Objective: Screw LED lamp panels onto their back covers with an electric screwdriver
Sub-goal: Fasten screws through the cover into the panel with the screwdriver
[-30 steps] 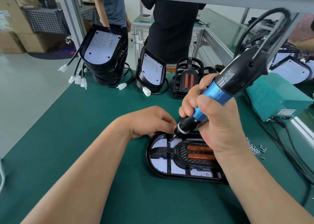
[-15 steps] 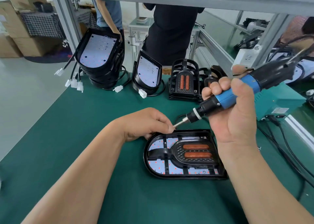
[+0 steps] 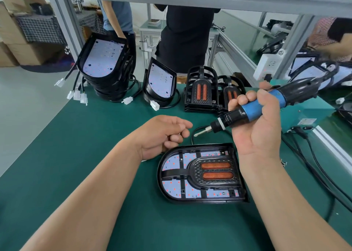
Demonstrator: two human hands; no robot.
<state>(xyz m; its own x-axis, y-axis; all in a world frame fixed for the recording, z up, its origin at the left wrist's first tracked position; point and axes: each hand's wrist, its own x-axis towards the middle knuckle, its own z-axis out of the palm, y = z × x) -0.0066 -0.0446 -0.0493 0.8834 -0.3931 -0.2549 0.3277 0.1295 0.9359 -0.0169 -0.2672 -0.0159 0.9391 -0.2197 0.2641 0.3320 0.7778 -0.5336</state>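
A black lamp back cover with its white LED panel and two orange strips (image 3: 215, 171) lies flat on the green mat (image 3: 95, 136), in front of me. My right hand (image 3: 255, 136) grips the blue and black electric screwdriver (image 3: 252, 111) above the cover's far edge. The tool lies nearly level and its bit (image 3: 199, 133) points left, clear of the panel. My left hand (image 3: 162, 134) hovers just left of the bit tip with its fingers curled in. It is off the cover, and I see nothing clearly held in it.
Stacked lamp panels with cables and white plugs (image 3: 106, 64) and a smaller stack (image 3: 161, 81) stand at the back. Black grille covers (image 3: 201, 91) stand beside them. A teal power box (image 3: 314, 113), black cables (image 3: 314, 169) and loose screws (image 3: 283, 163) lie to the right. Two people (image 3: 182, 37) stand behind the bench.
The screwdriver has lifted off the panel's far left corner and tipped to nearly level. My left hand has let go of the cover's edge and pulled back a little.
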